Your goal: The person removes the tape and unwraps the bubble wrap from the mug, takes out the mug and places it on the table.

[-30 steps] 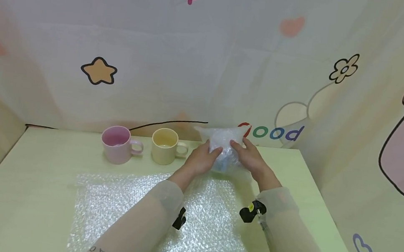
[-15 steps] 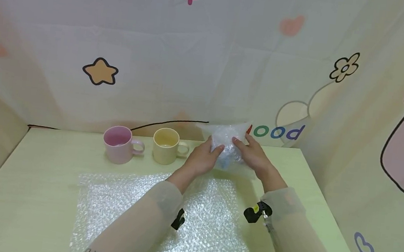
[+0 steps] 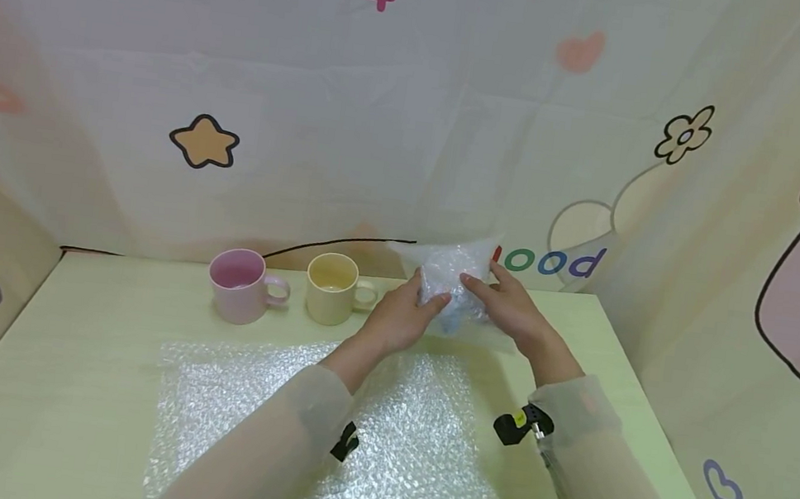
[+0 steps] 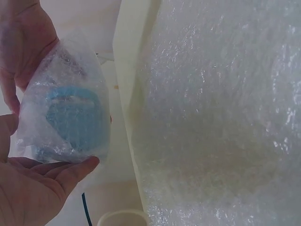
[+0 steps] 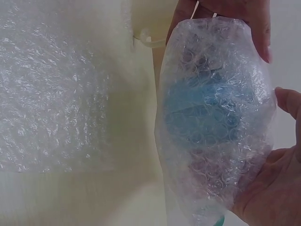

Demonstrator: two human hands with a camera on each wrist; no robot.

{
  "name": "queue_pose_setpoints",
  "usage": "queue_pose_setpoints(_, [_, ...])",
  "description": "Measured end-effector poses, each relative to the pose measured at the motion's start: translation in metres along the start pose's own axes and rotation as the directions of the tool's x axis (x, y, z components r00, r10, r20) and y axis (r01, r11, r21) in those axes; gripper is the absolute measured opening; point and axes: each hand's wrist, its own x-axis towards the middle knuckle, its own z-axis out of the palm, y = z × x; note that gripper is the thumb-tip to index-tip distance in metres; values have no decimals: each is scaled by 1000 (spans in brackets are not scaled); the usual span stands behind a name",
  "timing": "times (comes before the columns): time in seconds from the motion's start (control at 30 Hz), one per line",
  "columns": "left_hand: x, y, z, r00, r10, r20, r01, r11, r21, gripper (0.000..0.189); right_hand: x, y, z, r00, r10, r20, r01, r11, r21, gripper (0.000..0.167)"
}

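Note:
Both hands hold a bundle of bubble wrap (image 3: 451, 271) up at the back of the table, in the head view. Through the wrap shows a light blue mug (image 4: 77, 122) with its handle, in the left wrist view. My left hand (image 3: 398, 314) grips the bundle's left side, thumb on the near face. From the right, my right hand (image 3: 511, 309) grips it, thumb also on the near face. The right wrist view shows the right hand (image 5: 277, 181) along one side of the wrap. Parts of the fingers are hidden behind the bundle.
A pink mug (image 3: 238, 288) and a pale yellow mug (image 3: 330, 291) stand upright at the table's back left. A flat bubble wrap sheet (image 3: 414, 443) covers the middle front of the table (image 3: 70, 375). A printed curtain (image 3: 296, 120) hangs behind.
The bundle has shifted slightly right, with both hands still on it. The right forearm has swung a little to the right. Both standing mugs and the sheet keep their places.

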Motion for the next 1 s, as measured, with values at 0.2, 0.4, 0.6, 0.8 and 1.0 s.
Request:
queue_pose_setpoints(0.2, [-7,2,-3,1000,10,16,-10,1000,14,89,-4,-3,-4,1000,-5,22,5,1000,14,87])
queue_pose_setpoints(0.4, [-14,3,-6,1000,23,5,-24,1000,21,90,-9,-5,-3,999,-41,26,40,999,21,85])
queue_pose_setpoints(0.6, [-23,3,-7,1000,20,-3,-20,999,30,90,-16,-8,-1,998,-59,35,59,998,18,83])
queue_pose_setpoints(0.8, [-35,4,-10,999,46,-16,-46,999,18,87,-22,-9,0,995,-89,38,88,996,14,81])
queue_pose_setpoints(1.0, [-45,3,-13,998,65,-24,-65,998,8,84,-29,-11,3,991,-125,48,124,992,22,76])
